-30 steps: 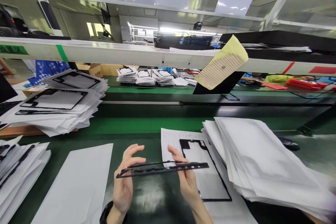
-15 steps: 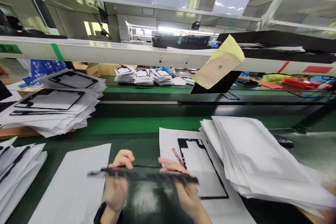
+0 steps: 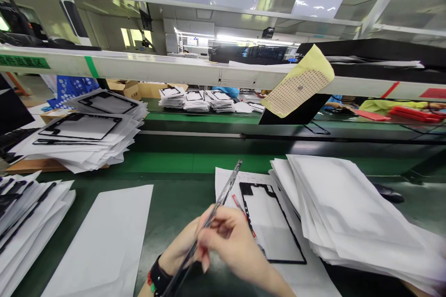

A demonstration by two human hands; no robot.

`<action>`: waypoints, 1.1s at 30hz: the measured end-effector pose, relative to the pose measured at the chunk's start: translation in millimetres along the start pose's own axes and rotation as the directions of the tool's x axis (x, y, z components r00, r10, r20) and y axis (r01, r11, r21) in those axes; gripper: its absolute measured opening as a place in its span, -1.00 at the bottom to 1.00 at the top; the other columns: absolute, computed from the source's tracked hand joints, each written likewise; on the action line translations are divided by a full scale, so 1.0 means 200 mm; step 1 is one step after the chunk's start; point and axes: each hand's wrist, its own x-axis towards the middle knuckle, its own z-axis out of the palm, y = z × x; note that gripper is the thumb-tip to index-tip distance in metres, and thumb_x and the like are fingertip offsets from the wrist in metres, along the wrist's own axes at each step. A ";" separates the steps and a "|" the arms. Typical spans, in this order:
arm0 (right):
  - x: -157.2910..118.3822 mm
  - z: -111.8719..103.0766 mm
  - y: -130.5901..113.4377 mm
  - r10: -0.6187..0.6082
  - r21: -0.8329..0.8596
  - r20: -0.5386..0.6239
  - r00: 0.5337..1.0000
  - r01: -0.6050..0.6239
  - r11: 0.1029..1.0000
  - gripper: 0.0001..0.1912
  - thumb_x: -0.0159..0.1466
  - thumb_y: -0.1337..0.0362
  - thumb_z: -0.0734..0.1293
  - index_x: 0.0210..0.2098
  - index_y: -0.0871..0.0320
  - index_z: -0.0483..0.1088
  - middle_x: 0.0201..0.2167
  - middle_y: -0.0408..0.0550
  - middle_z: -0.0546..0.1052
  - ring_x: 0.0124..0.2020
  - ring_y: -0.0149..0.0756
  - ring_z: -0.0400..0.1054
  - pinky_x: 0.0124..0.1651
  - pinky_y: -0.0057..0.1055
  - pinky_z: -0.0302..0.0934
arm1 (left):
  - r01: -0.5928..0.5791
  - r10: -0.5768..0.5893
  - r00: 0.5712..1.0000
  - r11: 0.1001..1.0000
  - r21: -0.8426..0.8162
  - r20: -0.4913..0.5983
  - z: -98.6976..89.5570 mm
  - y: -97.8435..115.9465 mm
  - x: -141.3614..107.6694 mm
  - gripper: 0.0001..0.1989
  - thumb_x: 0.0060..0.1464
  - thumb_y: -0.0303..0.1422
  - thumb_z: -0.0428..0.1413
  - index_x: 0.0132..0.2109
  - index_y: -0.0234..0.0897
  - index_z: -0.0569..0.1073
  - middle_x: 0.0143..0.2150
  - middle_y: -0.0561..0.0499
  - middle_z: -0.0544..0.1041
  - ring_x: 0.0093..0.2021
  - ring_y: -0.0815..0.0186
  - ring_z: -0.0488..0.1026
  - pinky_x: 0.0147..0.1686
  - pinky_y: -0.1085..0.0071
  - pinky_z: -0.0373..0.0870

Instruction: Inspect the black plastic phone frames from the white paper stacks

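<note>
right hand, black frame (edge-on, tilted) in its grip

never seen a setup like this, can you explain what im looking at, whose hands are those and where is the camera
There is no machine doing the work here: these are a person's own bare hands. The camera is worn on that person's head, looking forward and down, so you see roughly what they see.

The right hand pinches a thin black frame, seen edge-on. The left hand is close against it, partly hidden, so its hold is unclear.

On the dark green table, a blank white sheet lies to the left. To the right are another black frame on paper, a red pen and a big pile of white sheets. Beyond, a long white shelf crosses the view.
</note>
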 end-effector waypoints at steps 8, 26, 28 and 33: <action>0.01 -0.16 -0.04 0.002 0.511 -0.373 0.928 0.204 0.835 -0.65 -0.05 0.20 0.62 -0.45 0.24 0.46 -0.69 -0.28 0.44 -0.70 -0.67 0.29 -0.57 -0.78 0.28 | 0.108 -0.094 0.994 0.863 -0.493 0.054 -0.06 0.20 -0.17 -0.92 0.21 -0.57 0.05 -0.24 -0.33 0.39 -0.64 0.26 0.26 -0.68 0.73 0.27 -0.56 0.98 0.22; 0.01 -0.28 0.08 -0.015 0.841 0.079 0.997 -0.059 0.538 -0.74 0.24 0.35 0.44 -0.42 0.19 0.25 -0.61 -0.39 0.29 -0.63 -0.72 0.29 -0.42 -0.84 0.29 | -0.316 0.074 0.905 0.775 -0.547 -0.419 0.32 0.45 -0.46 -0.61 0.29 -0.61 -0.17 0.22 -0.51 0.23 -0.43 -0.07 0.62 -0.44 0.34 0.60 -0.49 0.65 0.53; 0.04 -0.29 0.11 0.006 0.826 0.092 0.996 -0.080 0.559 -0.72 0.23 0.35 0.45 -0.44 0.19 0.24 -0.62 -0.39 0.27 -0.64 -0.72 0.27 -0.38 -0.83 0.31 | -0.383 0.183 0.883 0.813 -0.438 -0.433 0.36 0.44 -0.48 -0.71 0.24 -0.67 -0.13 0.02 -0.53 0.39 -0.42 -0.07 0.63 -0.42 0.34 0.60 -0.50 0.65 0.53; 0.04 -0.31 0.14 0.071 0.797 0.016 0.997 -0.056 0.601 -0.71 0.19 0.31 0.47 -0.48 0.16 0.26 -0.64 -0.39 0.24 -0.68 -0.68 0.19 -0.39 -0.78 0.34 | -0.453 0.325 0.870 0.824 -0.340 -0.371 0.38 0.39 -0.49 -0.70 0.15 -0.73 -0.02 -0.32 -0.38 0.54 -0.38 0.02 0.65 -0.36 0.42 0.61 -0.42 0.74 0.51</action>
